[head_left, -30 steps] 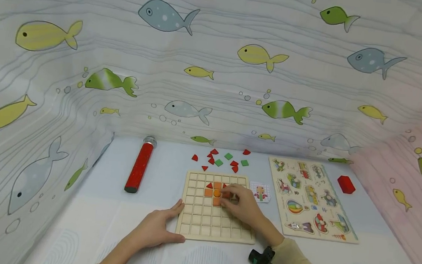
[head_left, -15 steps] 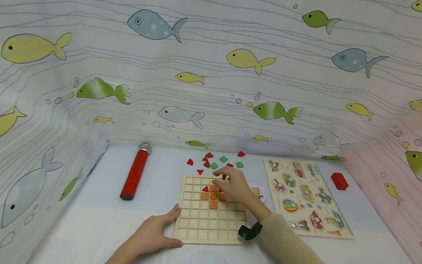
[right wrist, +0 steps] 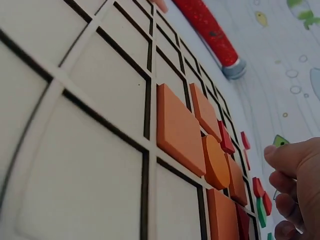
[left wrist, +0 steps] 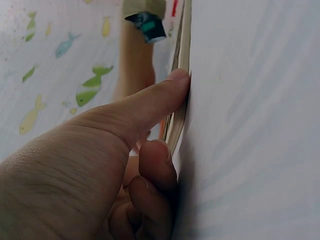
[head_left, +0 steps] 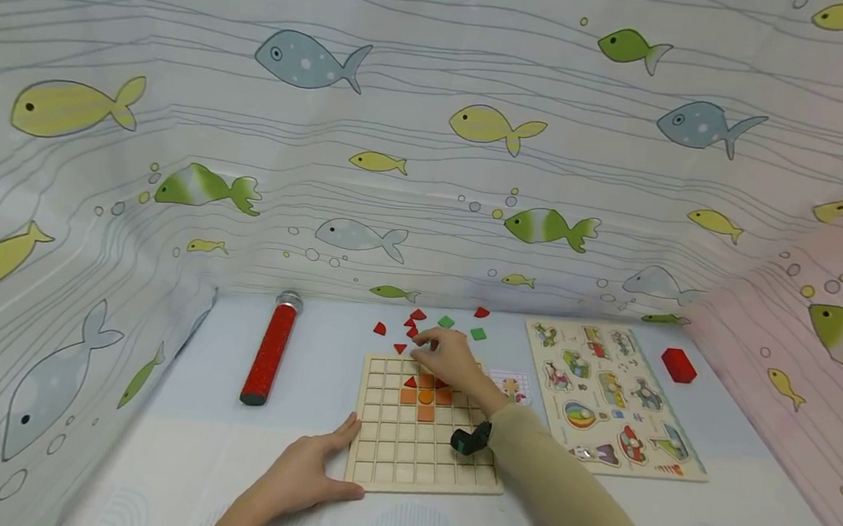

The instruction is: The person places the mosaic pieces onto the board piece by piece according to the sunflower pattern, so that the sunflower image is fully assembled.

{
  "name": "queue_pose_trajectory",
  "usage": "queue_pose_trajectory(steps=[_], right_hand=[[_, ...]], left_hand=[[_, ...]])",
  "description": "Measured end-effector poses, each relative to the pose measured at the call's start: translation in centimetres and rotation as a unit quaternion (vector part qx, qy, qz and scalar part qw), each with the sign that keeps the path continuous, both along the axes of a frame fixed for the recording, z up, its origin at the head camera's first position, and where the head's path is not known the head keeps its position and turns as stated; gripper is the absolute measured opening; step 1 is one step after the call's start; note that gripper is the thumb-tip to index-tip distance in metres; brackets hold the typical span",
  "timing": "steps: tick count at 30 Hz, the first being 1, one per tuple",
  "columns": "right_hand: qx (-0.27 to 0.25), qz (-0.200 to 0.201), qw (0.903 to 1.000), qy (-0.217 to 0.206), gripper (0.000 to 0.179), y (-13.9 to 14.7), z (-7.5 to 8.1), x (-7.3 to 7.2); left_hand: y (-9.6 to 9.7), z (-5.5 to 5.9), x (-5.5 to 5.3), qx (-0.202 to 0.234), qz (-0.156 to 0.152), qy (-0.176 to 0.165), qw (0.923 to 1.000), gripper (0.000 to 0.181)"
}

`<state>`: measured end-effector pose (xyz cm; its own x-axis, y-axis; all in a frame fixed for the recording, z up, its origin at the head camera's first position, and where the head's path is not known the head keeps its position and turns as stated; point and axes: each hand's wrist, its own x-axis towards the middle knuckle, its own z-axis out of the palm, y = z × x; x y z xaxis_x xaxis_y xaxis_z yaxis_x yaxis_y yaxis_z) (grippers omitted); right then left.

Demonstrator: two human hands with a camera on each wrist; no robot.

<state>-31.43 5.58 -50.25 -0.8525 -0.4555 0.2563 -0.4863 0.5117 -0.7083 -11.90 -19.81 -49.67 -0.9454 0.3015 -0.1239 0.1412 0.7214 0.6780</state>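
A pale wooden grid board (head_left: 375, 447) lies on the table. On it an orange disc (head_left: 426, 397) sits among several orange squares (head_left: 426, 413), with red pieces such as the red triangle (head_left: 411, 382) beside them. My left hand (head_left: 306, 466) rests against the board's near left corner, thumb at the front edge and fingers along the left side. My right hand (head_left: 451, 359) hovers over the board's far edge, its thumb apart from the bent fingers, close to the loose red and green tiles (head_left: 400, 348). In the right wrist view, no tile shows between thumb (right wrist: 287, 155) and fingers.
A small pattern card (head_left: 512, 386) lies right of the board, partly behind my right arm. Farther right are a wooden picture puzzle (head_left: 645, 462) and a red block (head_left: 679, 365). A red toy microphone (head_left: 270, 354) lies left. Fish-printed cloth (head_left: 475, 167) rises behind.
My right hand has moved from the orange pieces away and leftward to the loose tiles past the board's far edge. The left hand stays at the board's corner. The head view has shifted slightly.
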Motion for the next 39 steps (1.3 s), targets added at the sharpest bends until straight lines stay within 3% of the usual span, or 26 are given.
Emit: queue_pose_trajectory(steps=[11, 18, 39], right_hand=[[0.016, -0.011, 0.9994, -0.030, 0.025, -2.6, -0.4, -1.4], [0.045, -0.019, 0.9985, -0.026, 0.024, -3.5, -0.3, -1.5], [0.066, -0.033, 0.9971, -0.020, 0.024, -3.9, -0.4, -1.6]], left_hand=[[-0.1, -0.3, -0.1, -0.005, 0.002, -0.001, 1.0000, 0.104], [-0.1, -0.1, 0.0, -0.004, 0.003, 0.001, 1.0000, 0.103], [0.0, 0.3, 0.2, -0.009, 0.003, 0.009, 0.9999, 0.103]])
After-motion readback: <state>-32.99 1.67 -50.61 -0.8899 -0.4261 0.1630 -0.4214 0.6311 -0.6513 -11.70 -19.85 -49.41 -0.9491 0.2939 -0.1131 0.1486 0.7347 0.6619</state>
